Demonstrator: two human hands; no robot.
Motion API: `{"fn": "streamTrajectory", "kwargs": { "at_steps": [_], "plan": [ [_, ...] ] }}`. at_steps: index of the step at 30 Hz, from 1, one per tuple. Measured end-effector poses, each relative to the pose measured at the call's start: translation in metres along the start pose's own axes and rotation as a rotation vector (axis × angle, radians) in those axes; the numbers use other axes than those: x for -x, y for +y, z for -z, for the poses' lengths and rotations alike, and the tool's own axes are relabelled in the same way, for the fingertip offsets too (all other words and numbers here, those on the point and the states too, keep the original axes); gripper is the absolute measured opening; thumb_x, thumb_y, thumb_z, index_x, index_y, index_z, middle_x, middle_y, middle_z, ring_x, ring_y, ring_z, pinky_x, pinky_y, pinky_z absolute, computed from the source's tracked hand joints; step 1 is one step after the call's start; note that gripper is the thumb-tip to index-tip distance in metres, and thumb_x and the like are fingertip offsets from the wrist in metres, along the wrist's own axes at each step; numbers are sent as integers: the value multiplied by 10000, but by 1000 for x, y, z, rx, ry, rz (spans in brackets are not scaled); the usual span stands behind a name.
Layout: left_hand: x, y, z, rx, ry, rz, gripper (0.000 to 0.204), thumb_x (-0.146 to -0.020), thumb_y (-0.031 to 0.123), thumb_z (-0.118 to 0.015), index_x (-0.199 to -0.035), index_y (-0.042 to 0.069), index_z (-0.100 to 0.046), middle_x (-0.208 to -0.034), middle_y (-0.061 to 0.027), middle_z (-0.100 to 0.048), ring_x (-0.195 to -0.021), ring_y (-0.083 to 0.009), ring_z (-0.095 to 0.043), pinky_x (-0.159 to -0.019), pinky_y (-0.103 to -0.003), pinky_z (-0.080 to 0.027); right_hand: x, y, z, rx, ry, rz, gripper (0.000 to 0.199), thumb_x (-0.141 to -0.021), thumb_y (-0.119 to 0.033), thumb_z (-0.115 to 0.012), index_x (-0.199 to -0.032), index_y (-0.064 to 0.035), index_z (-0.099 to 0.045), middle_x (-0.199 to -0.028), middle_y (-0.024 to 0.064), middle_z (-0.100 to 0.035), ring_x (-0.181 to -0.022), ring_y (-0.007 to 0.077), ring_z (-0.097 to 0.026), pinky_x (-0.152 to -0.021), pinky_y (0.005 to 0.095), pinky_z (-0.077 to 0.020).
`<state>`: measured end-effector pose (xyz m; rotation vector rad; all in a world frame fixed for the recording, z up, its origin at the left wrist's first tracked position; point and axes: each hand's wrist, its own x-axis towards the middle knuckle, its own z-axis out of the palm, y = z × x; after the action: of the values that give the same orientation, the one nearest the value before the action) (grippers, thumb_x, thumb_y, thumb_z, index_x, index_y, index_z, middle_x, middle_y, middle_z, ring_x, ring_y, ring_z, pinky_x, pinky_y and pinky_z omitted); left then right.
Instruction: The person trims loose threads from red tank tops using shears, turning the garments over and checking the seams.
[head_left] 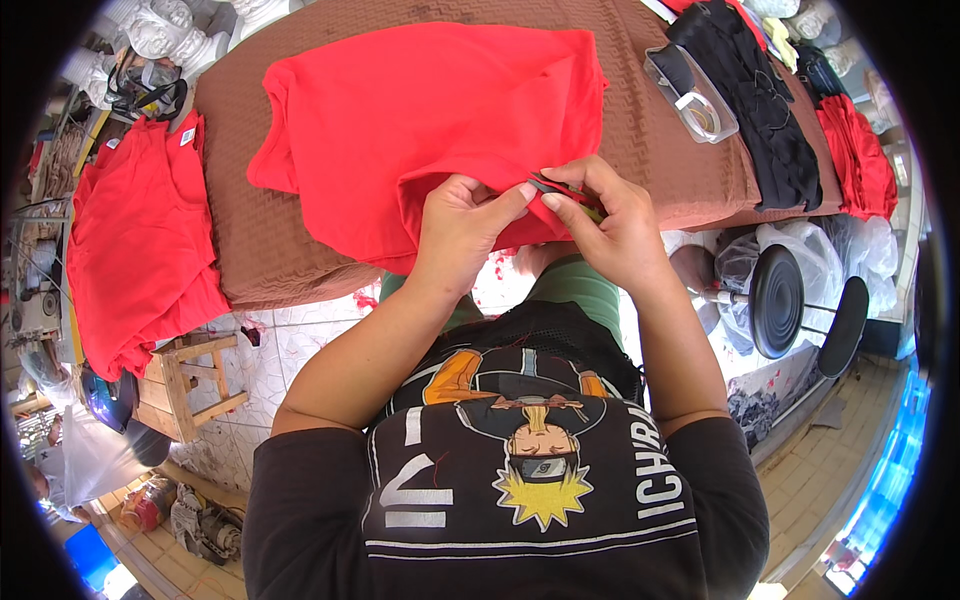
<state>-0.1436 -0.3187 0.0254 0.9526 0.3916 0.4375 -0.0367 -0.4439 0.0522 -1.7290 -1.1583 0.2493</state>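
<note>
A red garment (420, 110) lies spread over the brown-covered table (245, 235), its near edge gathered up toward me. My left hand (462, 225) is closed on that edge, thumb and fingers pinching the red cloth. Close against it, my right hand (610, 225) is closed around what look like small thread snips (548, 184), with dark blades and a yellow-green part showing beneath the fingers. The blades' tips sit at the cloth beside my left thumb. My right palm hides most of the handle.
More red garments (140, 240) hang at the table's left end. On the right lie a clear plastic box (692, 95), black cloth (745, 100) and further red cloth (857, 155). A wooden stool (175, 395) stands lower left; a black-padded chair (775, 300) stands right.
</note>
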Motion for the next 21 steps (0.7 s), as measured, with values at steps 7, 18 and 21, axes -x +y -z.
{"fn": "streamTrajectory", "kwargs": {
  "at_steps": [7,18,21],
  "plan": [
    [0,0,-1,-25,-9,-39,172,-844,40,-624,-996,-24,-575,-989,-111,-643,-876,-132,-624,-796,-271,-520,0,0,2,27,-19,1,124,-848,-96,-621,-932,-14,-584,-739,98,-651,-433,159,-600,-445,273,-453],
    [0,0,2,-49,-3,8,186,-858,91,-625,-1020,14,-576,-1014,-97,-642,-913,-156,-627,-844,-330,-518,-1,-5,2,38,-11,6,122,-849,-96,-619,-934,-14,-584,-762,96,-656,-437,159,-602,-463,275,-463],
    [0,0,1,-48,6,13,178,-849,60,-624,-1006,-12,-583,-998,-104,-643,-892,-141,-627,-823,-293,-524,-1,-4,1,34,-14,7,119,-850,-96,-618,-930,-15,-583,-764,96,-654,-438,156,-602,-463,276,-463]
  ]
}}
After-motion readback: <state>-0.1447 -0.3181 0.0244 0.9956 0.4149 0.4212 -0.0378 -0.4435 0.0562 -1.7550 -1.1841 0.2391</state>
